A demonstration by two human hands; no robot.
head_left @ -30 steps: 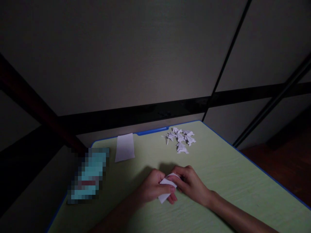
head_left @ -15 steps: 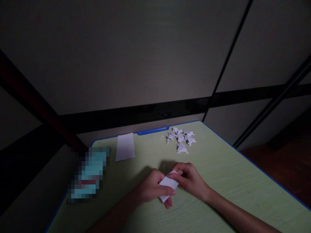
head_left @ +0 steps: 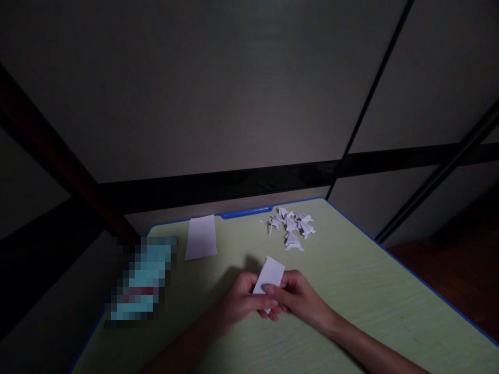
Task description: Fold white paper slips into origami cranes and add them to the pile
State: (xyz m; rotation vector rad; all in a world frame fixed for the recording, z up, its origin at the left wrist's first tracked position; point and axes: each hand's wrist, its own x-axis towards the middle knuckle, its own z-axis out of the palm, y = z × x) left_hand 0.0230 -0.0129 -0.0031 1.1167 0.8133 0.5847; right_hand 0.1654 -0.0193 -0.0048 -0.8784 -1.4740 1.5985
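Observation:
A small folded piece of white paper (head_left: 270, 274) is held between my two hands above the table. My left hand (head_left: 244, 300) grips its lower left part, thumb across the front and fingertips showing below. From the right, my right hand (head_left: 299, 295) pinches the same paper, its thumb pressed on the front face and its fingers behind. The paper tilts slightly, with its upper end free. Beyond the hands, several white folded paper figures (head_left: 291, 224) lie in a cluster on the table.
A flat sheet of white paper (head_left: 201, 237) lies at the table's far left. Nearby, a blurred teal object (head_left: 146, 275) rests along the left edge. The pale green table (head_left: 374, 306) has a blue rim, with a panelled wall (head_left: 218, 93) behind it.
My right hand has moved down from the paper's upper corner, and its thumb now presses lower, near the left thumb. The paper stands more upright, its upper end uncovered.

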